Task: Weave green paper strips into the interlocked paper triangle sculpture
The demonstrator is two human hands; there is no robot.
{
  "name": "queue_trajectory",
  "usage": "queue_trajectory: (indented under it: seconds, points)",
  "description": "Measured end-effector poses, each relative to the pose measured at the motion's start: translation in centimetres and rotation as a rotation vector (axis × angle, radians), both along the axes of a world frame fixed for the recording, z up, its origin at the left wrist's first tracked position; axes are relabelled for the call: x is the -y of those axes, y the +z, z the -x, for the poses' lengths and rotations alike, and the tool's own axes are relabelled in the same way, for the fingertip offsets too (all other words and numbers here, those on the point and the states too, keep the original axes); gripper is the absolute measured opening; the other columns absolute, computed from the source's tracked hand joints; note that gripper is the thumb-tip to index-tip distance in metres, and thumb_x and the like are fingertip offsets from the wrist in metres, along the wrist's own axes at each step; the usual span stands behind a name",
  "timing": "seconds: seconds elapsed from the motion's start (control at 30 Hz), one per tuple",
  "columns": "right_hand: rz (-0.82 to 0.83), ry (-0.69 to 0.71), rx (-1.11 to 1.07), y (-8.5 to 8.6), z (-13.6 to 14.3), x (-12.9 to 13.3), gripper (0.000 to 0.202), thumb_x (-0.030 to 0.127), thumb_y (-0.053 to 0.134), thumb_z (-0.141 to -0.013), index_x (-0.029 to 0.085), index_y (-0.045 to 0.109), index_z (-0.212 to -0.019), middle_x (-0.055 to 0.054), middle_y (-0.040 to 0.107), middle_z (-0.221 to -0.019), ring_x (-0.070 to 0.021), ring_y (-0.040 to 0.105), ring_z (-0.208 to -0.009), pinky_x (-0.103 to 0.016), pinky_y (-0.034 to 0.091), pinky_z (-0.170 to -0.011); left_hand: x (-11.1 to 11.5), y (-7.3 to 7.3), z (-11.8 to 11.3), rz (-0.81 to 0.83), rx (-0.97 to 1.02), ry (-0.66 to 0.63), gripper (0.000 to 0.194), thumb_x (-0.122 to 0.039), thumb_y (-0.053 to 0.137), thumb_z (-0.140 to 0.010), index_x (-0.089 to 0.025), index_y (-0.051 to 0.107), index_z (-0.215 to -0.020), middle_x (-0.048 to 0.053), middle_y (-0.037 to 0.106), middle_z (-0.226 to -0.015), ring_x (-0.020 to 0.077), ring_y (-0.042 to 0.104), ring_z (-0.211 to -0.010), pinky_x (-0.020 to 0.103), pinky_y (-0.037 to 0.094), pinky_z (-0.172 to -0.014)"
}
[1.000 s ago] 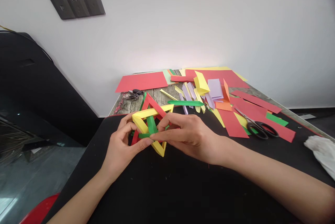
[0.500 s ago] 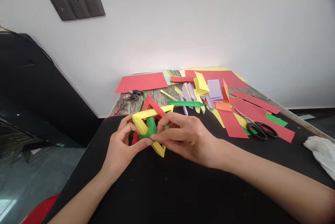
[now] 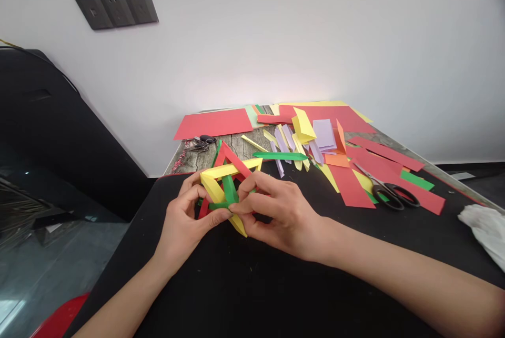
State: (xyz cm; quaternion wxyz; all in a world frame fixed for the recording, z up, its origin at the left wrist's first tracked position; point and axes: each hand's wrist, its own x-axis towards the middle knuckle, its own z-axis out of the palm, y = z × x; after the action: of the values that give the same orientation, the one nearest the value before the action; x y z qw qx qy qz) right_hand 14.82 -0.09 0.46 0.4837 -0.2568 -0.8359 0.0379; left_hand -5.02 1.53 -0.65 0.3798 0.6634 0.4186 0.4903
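Note:
Between my hands is a paper model (image 3: 213,187) of interlocked folded strips, coloured yellow, red and green and angled like a star. My left hand (image 3: 188,212) is closed round its left side, with the thumb pressed on a green strip (image 3: 230,190) near the lower middle. From the right, my right hand (image 3: 278,214) pinches the same area, its fingertips meeting the left thumb. My right fingers hide the model's right side. Just beyond the model lies a loose folded green strip (image 3: 280,156).
Scissors (image 3: 394,196) lie on red paper (image 3: 355,187) at the right. Purple and yellow strips (image 3: 282,140) are scattered behind the model. A bunch of keys (image 3: 203,142) sits back left, near a red sheet (image 3: 215,123). White crumpled tissue (image 3: 483,230) rests at the right edge.
My right hand has shifted slightly, its lower fingers curling in closer to the model. The left hand and the model stay almost in place.

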Motion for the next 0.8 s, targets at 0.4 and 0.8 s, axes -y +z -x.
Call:
queue_trajectory:
  seconds: [0.4, 0.8]
  points:
    - [0.068, 0.221, 0.081, 1.5, -1.5, -0.6, 0.020, 0.006, 0.053, -0.090, 0.015, 0.070, -0.095, -0.007, 0.059, -0.091, -0.0074, 0.051, -0.060, -0.018, 0.043, -0.050, 0.0, -0.5, 0.3, -0.010, -0.005, -0.015, 0.022, -0.031, 0.082, -0.068, -0.020, 0.065, -0.077, 0.008, 0.053, -0.131, 0.0317, 0.050, -0.126, 0.045, 0.037, -0.108]
    - [-0.003, 0.135, 0.049, 1.0, -1.1, -0.6, 0.019, 0.008, 0.054, -0.092, 0.014, 0.071, -0.097, -0.007, 0.059, -0.089, -0.0065, 0.049, -0.057, -0.018, 0.042, -0.050, 0.1, -0.1, 0.0, 0.055, 0.059, -0.002, 0.025, -0.034, 0.083, -0.064, -0.019, 0.065, -0.072, 0.009, 0.052, -0.131, 0.0320, 0.049, -0.125, 0.042, 0.040, -0.106]
